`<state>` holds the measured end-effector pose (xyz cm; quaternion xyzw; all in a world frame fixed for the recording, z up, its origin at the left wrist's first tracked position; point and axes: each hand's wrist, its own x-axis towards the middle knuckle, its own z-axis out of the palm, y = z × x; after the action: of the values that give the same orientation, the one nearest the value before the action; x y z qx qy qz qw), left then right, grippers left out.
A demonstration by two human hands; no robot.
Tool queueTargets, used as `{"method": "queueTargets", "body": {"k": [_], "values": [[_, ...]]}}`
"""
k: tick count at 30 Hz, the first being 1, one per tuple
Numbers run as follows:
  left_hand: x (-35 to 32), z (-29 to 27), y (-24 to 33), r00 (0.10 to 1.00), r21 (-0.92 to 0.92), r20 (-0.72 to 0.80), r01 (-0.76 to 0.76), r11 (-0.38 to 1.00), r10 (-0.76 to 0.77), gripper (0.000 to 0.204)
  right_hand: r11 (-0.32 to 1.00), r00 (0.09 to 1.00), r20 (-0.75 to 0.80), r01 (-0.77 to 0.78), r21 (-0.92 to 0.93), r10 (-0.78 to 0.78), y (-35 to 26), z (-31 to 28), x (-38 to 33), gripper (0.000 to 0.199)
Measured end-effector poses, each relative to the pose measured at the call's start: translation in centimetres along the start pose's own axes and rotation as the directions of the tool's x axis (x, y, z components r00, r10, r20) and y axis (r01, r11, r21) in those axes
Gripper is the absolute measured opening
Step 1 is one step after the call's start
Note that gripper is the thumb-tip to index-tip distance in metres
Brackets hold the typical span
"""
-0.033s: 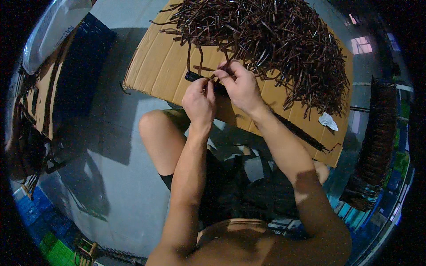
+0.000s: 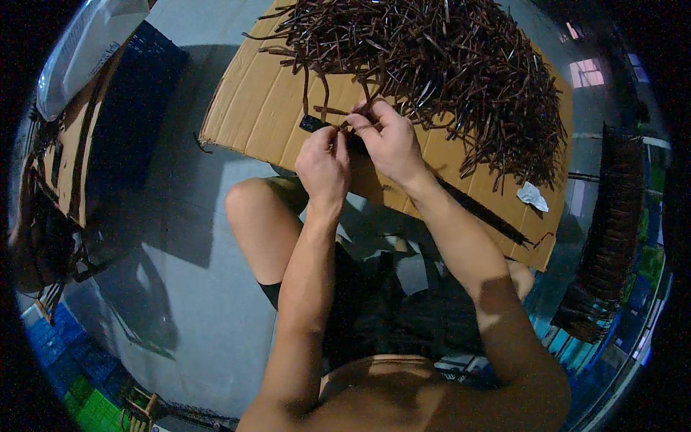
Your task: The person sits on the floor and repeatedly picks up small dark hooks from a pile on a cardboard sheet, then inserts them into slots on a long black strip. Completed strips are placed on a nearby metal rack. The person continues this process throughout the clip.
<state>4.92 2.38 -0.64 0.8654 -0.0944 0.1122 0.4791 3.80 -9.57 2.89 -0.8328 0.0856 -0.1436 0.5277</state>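
Close together at the cardboard sheet's near edge, both my hands pinch thin dark brown strips. The fingers of my left hand (image 2: 323, 164) are closed on a strip beside the end of a black bar (image 2: 311, 124). Just to the right, my right hand (image 2: 392, 140) grips a brown strip (image 2: 367, 90) between thumb and fingers. Two more strips hang over the bar on its left end. The exact spot where the strips meet is hidden by my fingertips. Beyond my hands lies a large heap of brown strips (image 2: 432, 57).
The heap rests on the cardboard sheet (image 2: 245, 108) before my knees. A crumpled white paper (image 2: 531, 196) lies near its right edge, and a dark fringed length (image 2: 482, 212) runs past my right forearm. A dark box (image 2: 137, 108) stands left; a brown fringed roll (image 2: 604, 237) lies right.
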Motion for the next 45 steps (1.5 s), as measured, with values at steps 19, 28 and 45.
{"method": "queueTargets", "body": {"k": [19, 28, 45], "values": [[0.0, 0.4, -0.7, 1.000, 0.018, -0.002, -0.021, 1.000, 0.021, 0.012, 0.998, 0.995, -0.093, 0.038, 0.046, -0.034, 0.3, 0.6, -0.6, 0.015], [-0.2, 0.6, -0.4, 1.000, -0.028, -0.004, 0.027, 0.999, -0.027, 0.011, 0.959, 0.985, -0.008, 0.165, -0.231, -0.172, -0.4, 0.3, -0.6, 0.013], [-1.6, 1.6, 1.3, 0.998, 0.076, 0.060, -0.026, 0.997, 0.021, 0.014, 0.967, 0.990, -0.121, -0.035, 0.252, 0.067, 1.8, -1.1, -0.9, 0.022]]}}
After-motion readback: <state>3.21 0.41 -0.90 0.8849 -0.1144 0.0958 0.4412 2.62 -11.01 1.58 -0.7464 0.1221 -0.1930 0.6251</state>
